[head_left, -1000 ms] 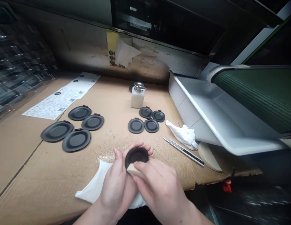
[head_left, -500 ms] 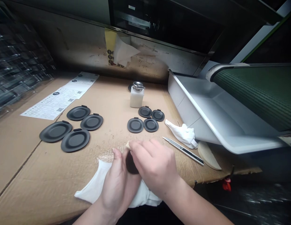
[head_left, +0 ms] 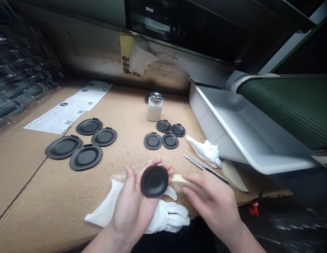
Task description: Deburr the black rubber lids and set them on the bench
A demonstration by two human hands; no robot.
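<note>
The pad (head_left: 181,181) is pinched between the thumb and fingers of the right hand (head_left: 214,200), its free end pointed leftward at the dish (head_left: 154,181). The two are set apart by a small gap — no contact is seen — and the pad's long axis is slanted down and right, back into the grip, though its edges are blurred. The dish is cradled in the cupped left hand (head_left: 137,211), face up, with the thumb beside its left edge; it is thus carried by the left hand and approached from its right side by the other. Below, a glove (head_left: 170,216) is partly covered by the left hand. Beyond the right hand, the cutter (head_left: 198,164) is laid aslant on the tabletop (head_left: 129,105) — partly hidden by that hand — with a tray (head_left: 209,123) farther right.
</note>
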